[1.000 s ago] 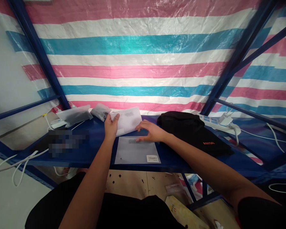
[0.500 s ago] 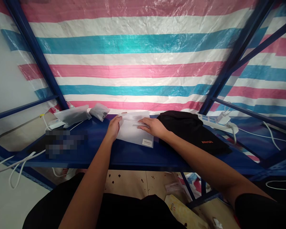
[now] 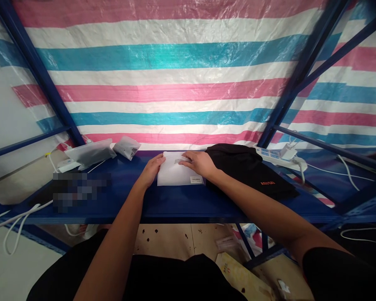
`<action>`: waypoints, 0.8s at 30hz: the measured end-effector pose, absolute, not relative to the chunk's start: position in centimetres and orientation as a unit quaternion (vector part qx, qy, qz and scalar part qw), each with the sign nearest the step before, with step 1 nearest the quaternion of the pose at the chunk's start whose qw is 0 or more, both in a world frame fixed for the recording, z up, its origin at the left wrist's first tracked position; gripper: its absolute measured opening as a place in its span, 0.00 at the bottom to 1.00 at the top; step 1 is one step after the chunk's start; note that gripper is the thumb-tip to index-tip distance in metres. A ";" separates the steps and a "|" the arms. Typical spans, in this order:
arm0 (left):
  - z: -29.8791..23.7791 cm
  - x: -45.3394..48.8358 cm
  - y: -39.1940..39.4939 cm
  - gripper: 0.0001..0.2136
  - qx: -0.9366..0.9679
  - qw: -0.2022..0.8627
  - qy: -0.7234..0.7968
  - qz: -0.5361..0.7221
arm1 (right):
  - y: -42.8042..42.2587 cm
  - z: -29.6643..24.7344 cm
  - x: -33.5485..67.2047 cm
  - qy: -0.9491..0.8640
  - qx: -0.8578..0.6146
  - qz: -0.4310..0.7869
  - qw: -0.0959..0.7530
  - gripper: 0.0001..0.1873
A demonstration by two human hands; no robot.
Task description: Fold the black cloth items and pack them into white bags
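At the white pouch's [image 3: 175, 175] left edge, the left hand's [image 3: 152, 171] fingers curl, grip unclear; the right hand's [image 3: 203, 164] lie slightly parted, upper right; press evenly.

the left forearm [image 3: 119, 234] rises bare towards one o'clock, while the right forearm [image 3: 253, 208] slants inward towards ten o'clock. the left hand [image 3: 152, 171] holds its fingers close together, aimed between one and two o'clock. the right hand [image 3: 203, 163], its back turned upward, points its fingers towards ten o'clock, thumb a little apart. the two hands are near each other, a gap between.
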State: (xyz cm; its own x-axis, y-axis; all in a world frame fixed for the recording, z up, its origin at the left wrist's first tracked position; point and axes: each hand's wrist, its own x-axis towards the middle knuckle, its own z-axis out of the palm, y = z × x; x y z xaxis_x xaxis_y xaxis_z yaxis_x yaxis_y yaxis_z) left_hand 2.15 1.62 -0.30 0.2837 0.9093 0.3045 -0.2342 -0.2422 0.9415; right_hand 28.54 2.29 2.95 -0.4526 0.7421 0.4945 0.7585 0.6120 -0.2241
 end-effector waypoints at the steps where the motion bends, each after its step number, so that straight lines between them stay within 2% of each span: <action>1: -0.4 2.0 1.7 0.29 0.594 0.539 0.291 0.523 | 2.3 2.9 28.6 -0.852 -0.440 -0.013 0.284 0.22; 8: -1.5 2.0 2.9 0.26 0.561 0.526 0.327 0.549 | 2.7 2.8 28.6 -0.841 -0.447 0.016 0.303 0.22; 17: -1.9 1.0 4.6 0.25 0.440 0.434 0.445 0.648 | 2.8 3.4 29.4 -0.856 -0.415 0.102 0.293 0.22; 24: -1.2 1.6 3.1 0.30 0.503 0.457 0.431 0.593 | 3.0 2.7 29.1 -0.876 -0.398 0.063 0.263 0.17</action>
State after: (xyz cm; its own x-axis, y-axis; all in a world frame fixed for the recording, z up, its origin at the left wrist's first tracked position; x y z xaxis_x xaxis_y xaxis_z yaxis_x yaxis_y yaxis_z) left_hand 1.62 3.13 -1.21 -0.0762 0.9762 0.2031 -0.1083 -0.2105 0.9716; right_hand 29.13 2.96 2.72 -0.5441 0.7313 0.4113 0.6654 0.6747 -0.3194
